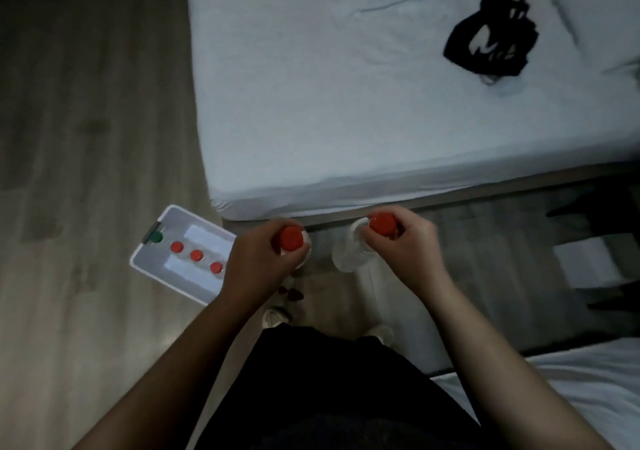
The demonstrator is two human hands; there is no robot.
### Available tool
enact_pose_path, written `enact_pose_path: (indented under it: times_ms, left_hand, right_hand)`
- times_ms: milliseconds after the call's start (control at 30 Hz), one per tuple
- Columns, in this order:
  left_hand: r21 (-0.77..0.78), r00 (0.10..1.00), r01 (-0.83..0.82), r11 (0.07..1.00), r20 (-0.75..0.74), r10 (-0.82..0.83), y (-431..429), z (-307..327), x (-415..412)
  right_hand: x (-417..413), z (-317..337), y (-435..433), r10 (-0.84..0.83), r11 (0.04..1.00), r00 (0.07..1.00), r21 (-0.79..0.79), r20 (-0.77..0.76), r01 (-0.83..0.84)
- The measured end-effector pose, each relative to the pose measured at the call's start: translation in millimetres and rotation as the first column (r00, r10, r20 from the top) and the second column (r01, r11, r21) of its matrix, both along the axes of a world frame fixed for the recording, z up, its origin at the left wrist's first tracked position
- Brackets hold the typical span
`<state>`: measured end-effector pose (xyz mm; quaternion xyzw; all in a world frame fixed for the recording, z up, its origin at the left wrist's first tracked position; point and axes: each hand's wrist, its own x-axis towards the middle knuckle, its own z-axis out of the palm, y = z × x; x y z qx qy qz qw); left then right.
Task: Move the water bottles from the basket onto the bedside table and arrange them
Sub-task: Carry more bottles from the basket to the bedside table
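My left hand [258, 261] grips a clear water bottle by its neck, and its red cap [291, 237] points up at me. My right hand [407, 247] holds a second clear bottle [348, 254] just under its red cap [382, 224]. Both bottles hang upright above the floor in front of my legs. To the left, on the floor, a white basket [162, 217] holds several more bottles seen from above, three with red caps [196, 255] and one with a green cap [156, 237]. The bedside table [588, 262], dark with a white shelf, stands at the right edge.
A bed with a white sheet [346, 103] fills the upper middle, with a black bag [491, 44] lying on it. A second white bed corner [571, 387] shows at the lower right. Wooden floor [86, 138] spreads to the left. My feet [277, 314] are below the bottles.
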<state>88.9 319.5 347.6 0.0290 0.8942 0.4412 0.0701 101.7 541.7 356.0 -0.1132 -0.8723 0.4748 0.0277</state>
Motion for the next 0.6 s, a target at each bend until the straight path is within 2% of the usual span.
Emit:
enact_pose_path:
  times_ms: [167,400,600]
  left_hand:
    - [0.020,0.982,0.159,0.987,-0.101,-0.156,97,17,-8]
    - [0.137,0.967,0.245,0.960,-0.111,-0.231,239,23,10]
    - [0.175,0.911,0.411,0.895,-0.117,-0.396,339,41,20]
  right_hand:
    - [36,26,92,-0.151,0.988,0.987,0.020,-0.051,0.152]
    - [90,39,219,-0.295,0.955,0.954,-0.019,-0.058,0.294]
    - [132,46,301,-0.408,0.913,0.911,-0.007,-0.068,0.408]
